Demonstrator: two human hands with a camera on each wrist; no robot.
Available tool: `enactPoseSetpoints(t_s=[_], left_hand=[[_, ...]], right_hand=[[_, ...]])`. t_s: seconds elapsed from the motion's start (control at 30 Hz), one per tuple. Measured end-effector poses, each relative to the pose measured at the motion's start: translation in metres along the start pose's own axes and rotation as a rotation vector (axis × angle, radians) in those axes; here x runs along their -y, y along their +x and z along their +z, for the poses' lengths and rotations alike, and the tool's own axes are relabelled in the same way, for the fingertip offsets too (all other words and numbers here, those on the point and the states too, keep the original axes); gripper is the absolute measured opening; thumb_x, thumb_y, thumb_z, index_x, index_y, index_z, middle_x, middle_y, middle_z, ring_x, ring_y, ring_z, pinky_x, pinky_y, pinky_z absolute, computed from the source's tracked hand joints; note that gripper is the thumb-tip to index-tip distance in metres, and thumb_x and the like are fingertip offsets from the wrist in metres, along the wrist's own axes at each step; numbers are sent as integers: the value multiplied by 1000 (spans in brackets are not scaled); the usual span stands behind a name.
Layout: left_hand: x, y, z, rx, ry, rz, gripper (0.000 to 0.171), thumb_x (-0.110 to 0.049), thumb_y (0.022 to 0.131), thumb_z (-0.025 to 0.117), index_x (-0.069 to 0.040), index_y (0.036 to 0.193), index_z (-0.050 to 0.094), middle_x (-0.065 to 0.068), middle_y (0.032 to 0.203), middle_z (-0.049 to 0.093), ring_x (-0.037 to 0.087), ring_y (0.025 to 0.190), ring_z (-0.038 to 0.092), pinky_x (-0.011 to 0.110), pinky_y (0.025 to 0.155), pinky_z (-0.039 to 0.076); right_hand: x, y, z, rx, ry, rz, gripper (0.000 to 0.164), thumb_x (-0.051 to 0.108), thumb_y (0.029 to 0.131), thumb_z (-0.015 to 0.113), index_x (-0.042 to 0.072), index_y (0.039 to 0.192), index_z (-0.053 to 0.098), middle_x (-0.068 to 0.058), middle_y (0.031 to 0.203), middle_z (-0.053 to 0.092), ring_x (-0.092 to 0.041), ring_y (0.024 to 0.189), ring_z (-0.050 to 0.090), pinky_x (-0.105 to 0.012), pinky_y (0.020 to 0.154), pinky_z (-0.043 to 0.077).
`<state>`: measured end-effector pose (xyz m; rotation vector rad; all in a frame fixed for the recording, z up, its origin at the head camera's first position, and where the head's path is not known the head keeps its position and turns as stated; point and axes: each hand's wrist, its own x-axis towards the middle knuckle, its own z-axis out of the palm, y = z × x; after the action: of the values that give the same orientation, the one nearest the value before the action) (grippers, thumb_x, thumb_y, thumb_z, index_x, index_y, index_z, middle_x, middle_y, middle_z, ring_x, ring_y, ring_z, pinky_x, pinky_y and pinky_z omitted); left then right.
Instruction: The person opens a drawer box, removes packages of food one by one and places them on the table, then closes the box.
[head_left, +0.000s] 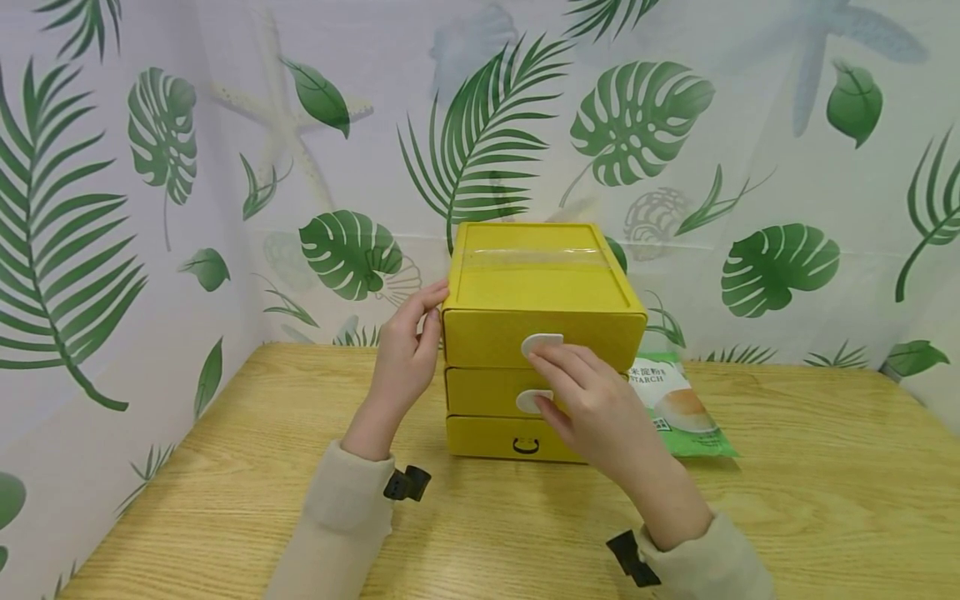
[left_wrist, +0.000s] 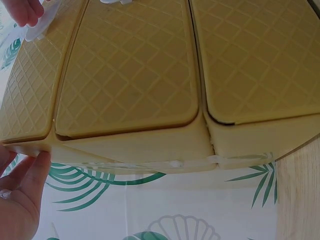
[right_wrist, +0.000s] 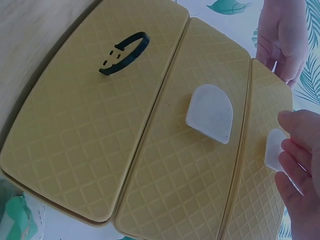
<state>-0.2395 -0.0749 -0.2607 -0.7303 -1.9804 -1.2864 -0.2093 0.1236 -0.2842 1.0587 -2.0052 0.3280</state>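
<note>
A yellow three-drawer cabinet [head_left: 543,337] stands on the table, its drawers pushed in. White tab handles sit on the top drawer [head_left: 487,337] and the middle drawer [head_left: 480,392]; the bottom drawer [head_left: 480,436] has a dark curved handle [head_left: 526,446]. My right hand [head_left: 596,400] is at the front, with fingertips at the top white handle [right_wrist: 273,149] and the thumb apart from them. Against the cabinet's upper left side rests my left hand [head_left: 408,346], fingers extended. In the left wrist view, its fingers [left_wrist: 36,177] touch the cabinet's edge.
A green and white starch packet [head_left: 678,408] lies right of the cabinet, partly hidden behind it and my right hand. Clear tape [head_left: 536,257] crosses the cabinet top. A leaf-patterned cloth [head_left: 337,167] hangs behind the wooden table [head_left: 247,500].
</note>
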Motion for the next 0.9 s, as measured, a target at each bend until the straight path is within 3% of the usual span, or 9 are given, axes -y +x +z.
enactPoseSetpoints(t_s=[0.23, 0.47, 0.9], left_hand=[[-1, 0, 0, 1, -2, -1, 23, 6, 80, 35, 9, 99, 48, 17, 108, 45, 21, 100, 40, 28, 58, 45], [-1, 0, -1, 5, -2, 3, 23, 7, 80, 35, 9, 99, 47, 17, 108, 45, 22, 99, 40, 28, 62, 45], [0, 0, 0, 5, -1, 12, 22, 6, 81, 35, 9, 98, 48, 17, 108, 45, 23, 99, 41, 29, 60, 45]], right_hand=[[1, -2, 2, 49, 4, 7, 36, 25, 79, 42, -2, 99, 53, -9, 99, 51, -20, 92, 43, -28, 78, 37], [3, -4, 4, 111, 7, 22, 38, 9, 62, 65, -1, 97, 54, -8, 97, 51, -20, 90, 44, -29, 77, 37], [2, -8, 10, 173, -22, 33, 39, 11, 62, 66, 1, 97, 53, -6, 94, 51, -18, 85, 45, -27, 73, 39]])
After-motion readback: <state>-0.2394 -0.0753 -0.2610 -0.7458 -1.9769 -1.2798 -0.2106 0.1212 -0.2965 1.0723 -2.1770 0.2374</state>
